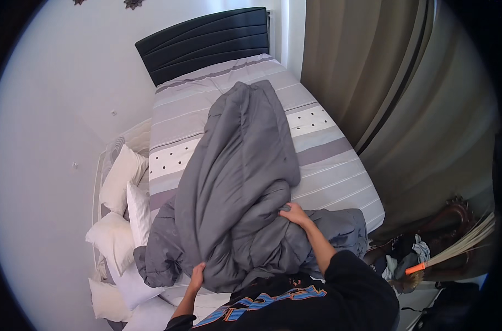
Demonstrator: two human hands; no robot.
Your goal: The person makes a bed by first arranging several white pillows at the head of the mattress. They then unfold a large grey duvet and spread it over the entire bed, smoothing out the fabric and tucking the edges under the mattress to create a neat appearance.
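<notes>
A thick grey comforter (242, 165) lies bunched lengthwise over the middle of a bed, its near end spread towards my body. My right hand (294, 214) grips a fold of it right of centre, the fingers closed on the cloth. Lower down, my left hand (198, 276) pinches the comforter's near left edge. Under the comforter, a fitted sheet (329, 182) with grey, white and mauve stripes and dotted bands covers the mattress. Part of the comforter hangs in heaps to both sides of my hands.
A dark padded headboard (205, 45) stands at the far end. Several pillows (122, 182) are piled along the left side, by the wall. Long brown curtains (358, 74) hang on the right. A broom with an orange handle (415, 268) lies near a carved wooden chair (462, 211) and clothes.
</notes>
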